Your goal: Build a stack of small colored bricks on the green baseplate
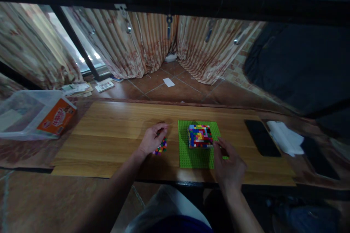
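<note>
A block build of many-coloured toy bricks (200, 136) stands on a green studded baseplate (191, 160) on the wooden table. At the build's right edge is my right hand (231, 164), thumb and index finger drawn close together near its lower right corner. Whatever these fingertips may hold is too small to make out. My left hand (151, 140) hovers left of the baseplate, its fingers pinched together. Just below and beside those fingers lies a small heap of loose coloured bricks (160, 148), partly hidden by the hand. Anything inside the left pinch is hidden.
On the table's right lies a black phone-like slab (262, 137), with white crumpled paper (286, 138) beyond it. A clear plastic bin (30, 116) with an orange label stands at the left. A dark horizontal bar (175, 2) crosses ahead, in front of striped curtains (153, 43).
</note>
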A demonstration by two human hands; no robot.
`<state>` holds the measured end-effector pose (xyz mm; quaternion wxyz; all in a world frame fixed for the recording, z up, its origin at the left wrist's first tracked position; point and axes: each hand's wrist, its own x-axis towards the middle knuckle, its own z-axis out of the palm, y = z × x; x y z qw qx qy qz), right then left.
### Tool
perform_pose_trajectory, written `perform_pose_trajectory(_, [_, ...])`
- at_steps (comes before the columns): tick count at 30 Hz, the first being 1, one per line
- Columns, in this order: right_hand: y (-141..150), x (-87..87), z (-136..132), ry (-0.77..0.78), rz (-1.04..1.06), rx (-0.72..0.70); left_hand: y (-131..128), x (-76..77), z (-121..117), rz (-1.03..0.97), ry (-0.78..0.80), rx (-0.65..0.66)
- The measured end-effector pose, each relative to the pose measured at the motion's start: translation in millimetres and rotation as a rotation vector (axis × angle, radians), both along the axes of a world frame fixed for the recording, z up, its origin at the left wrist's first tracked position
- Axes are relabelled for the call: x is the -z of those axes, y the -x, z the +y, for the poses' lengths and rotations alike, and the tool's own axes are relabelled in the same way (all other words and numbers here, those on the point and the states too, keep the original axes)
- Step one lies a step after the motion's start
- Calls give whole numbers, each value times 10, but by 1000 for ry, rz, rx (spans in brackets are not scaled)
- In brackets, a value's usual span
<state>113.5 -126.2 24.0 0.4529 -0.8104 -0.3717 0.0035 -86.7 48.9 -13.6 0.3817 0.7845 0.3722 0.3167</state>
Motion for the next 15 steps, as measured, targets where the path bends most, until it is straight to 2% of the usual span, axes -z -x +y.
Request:
perform_pose_trajectory(2, [181, -47, -8, -40, -51, -71, 0, -12, -8, 15, 13, 1])
perform_pose_trajectory(4, [379, -39, 33, -38, -42, -281, -1, -13, -13, 30, 19, 2])
perform_pose_trajectory(6, [564, 33, 122, -1, -20, -477, -2, -9, -17, 37, 20, -1])
perform_pose_trajectory(8, [710, 137, 236, 57, -4, -595, -3, -6, -21, 36, 19, -1])
perform_pose_trajectory(12, [864, 279, 433, 169, -24, -653, -2, -13, -24, 28, 17, 10])
perform_pose_trajectory(15, [914, 305, 498, 206, -60, -618, -1, -11, -20, 26, 25, 21])
